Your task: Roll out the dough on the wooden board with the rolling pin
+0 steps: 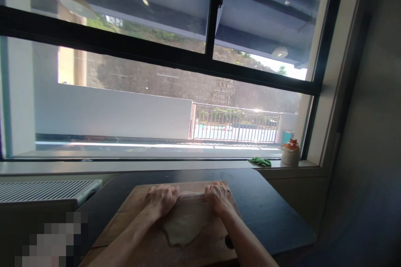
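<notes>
A flat, irregular sheet of pale dough (185, 222) lies on a wooden board (131, 221). Across its far end runs a pale, pinkish rolling pin (192, 195), of which only the middle stretch shows. My left hand (163, 198) is closed round the pin's left end, knuckles up. At the right end my right hand (219, 197) is curled round it in the same way. Both hands rest near the board's far edge, and their fingers hide the ends of the pin. The near part of the dough lies uncovered between my forearms.
The board rests on a dark table (266, 212). Behind it, the windowsill (188, 166) holds a green cloth (260, 161) and a whitish container with an orange top (290, 152). A ridged, light-coloured unit (46, 192) stands at left. The board has a dark hole (229, 241) at right.
</notes>
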`<move>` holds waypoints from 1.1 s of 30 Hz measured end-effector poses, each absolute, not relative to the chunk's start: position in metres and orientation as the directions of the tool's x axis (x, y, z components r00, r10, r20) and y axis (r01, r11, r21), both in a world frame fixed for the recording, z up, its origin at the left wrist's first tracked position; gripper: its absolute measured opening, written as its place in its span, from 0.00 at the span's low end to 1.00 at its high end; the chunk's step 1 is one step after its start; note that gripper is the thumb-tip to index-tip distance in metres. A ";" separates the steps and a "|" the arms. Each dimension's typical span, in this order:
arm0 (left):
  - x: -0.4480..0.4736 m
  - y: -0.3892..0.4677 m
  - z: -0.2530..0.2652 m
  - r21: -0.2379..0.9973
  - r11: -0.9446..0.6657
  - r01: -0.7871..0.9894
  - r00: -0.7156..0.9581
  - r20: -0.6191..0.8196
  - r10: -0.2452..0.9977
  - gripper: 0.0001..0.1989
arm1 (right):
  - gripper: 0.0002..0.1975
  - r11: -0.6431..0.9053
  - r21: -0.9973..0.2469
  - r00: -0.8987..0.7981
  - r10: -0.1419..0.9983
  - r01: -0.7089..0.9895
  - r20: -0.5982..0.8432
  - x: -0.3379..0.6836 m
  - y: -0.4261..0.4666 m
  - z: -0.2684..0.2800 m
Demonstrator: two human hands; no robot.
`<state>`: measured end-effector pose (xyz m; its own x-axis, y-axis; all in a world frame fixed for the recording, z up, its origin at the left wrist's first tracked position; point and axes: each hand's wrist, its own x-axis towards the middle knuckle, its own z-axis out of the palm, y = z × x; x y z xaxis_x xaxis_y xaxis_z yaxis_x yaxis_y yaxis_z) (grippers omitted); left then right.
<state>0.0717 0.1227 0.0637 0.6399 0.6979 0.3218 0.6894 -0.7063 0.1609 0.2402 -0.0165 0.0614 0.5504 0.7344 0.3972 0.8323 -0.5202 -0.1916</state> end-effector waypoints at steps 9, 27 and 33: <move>0.041 0.096 0.047 0.155 -0.793 0.589 0.670 0.456 0.586 0.20 | 0.21 -0.425 -0.202 0.465 0.726 0.883 0.507 0.216 -0.064 0.044; 0.078 0.135 0.070 0.129 -0.731 0.671 0.688 0.261 0.677 0.19 | 0.22 -0.505 -0.173 0.533 0.779 0.846 0.330 0.247 -0.012 0.065; 0.053 0.105 0.060 0.119 -0.772 0.625 0.703 0.343 0.623 0.22 | 0.24 -0.435 -0.177 0.468 0.783 0.883 0.410 0.222 -0.055 0.058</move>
<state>0.0532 0.1049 0.0603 0.7033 0.6225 0.3432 0.6249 -0.7716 0.1190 0.2217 -0.0552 0.0584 0.4675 0.7832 0.4100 0.8831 -0.4347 -0.1767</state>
